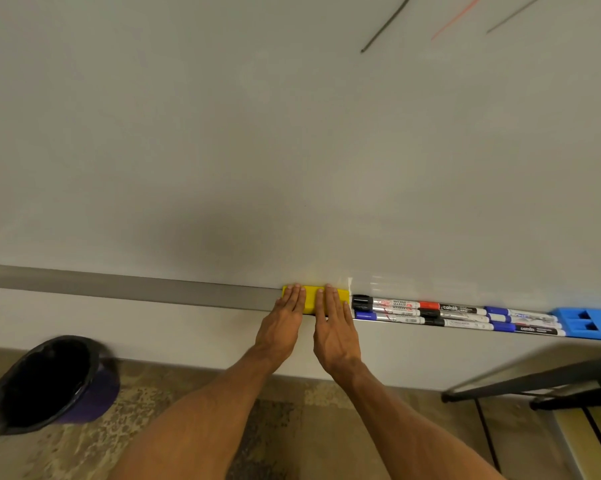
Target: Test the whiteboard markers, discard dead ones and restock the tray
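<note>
A yellow block-shaped eraser (311, 299) sits on the grey whiteboard tray (136, 289). My left hand (283, 322) and my right hand (333, 325) both lie flat on it, fingers straight and side by side. Right of the eraser, several whiteboard markers (455, 315) with black, red and blue caps lie in rows along the tray. A blue holder (586, 323) stands at the tray's right end. The whiteboard (257, 133) above carries a dark stroke (385, 24), a red stroke (455, 19) and another dark stroke (514, 13).
A purple bin with a black liner (49, 382) stands on the floor at lower left. A black-framed table or chair (548, 382) juts in at lower right. The tray left of the eraser holds nothing visible.
</note>
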The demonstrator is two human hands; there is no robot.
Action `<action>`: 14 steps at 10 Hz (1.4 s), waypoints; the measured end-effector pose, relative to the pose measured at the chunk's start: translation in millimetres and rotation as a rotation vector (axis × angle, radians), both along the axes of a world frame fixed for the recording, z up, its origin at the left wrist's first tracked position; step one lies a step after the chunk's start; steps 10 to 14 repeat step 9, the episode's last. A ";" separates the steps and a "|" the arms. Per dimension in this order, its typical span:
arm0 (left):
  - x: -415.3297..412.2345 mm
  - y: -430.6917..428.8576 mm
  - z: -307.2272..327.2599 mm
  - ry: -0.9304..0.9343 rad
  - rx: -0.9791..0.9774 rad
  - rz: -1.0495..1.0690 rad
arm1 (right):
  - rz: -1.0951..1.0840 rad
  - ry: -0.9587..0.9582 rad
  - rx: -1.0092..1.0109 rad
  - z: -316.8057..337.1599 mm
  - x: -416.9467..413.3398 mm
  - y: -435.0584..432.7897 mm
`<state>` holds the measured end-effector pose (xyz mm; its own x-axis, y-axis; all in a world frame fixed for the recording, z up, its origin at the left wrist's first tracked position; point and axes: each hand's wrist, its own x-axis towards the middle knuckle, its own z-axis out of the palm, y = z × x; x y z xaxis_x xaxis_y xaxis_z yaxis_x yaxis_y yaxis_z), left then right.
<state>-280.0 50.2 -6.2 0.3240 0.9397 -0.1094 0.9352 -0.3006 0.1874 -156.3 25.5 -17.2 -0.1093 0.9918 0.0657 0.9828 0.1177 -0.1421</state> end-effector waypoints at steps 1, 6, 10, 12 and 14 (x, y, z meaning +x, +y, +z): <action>6.5 -1.8 -0.9 -0.008 -0.010 0.007 | 0.013 -0.012 -0.019 -3.8 8.5 -0.6; 20.0 -4.6 1.8 0.012 -0.046 0.040 | 0.050 0.002 -0.022 -2.1 21.4 -1.5; 27.9 -7.1 28.5 0.107 0.068 -0.010 | 0.036 0.079 0.024 24.9 46.4 0.0; 27.9 -7.1 28.5 0.107 0.068 -0.010 | 0.036 0.079 0.024 24.9 46.4 0.0; 27.9 -7.1 28.5 0.107 0.068 -0.010 | 0.036 0.079 0.024 24.9 46.4 0.0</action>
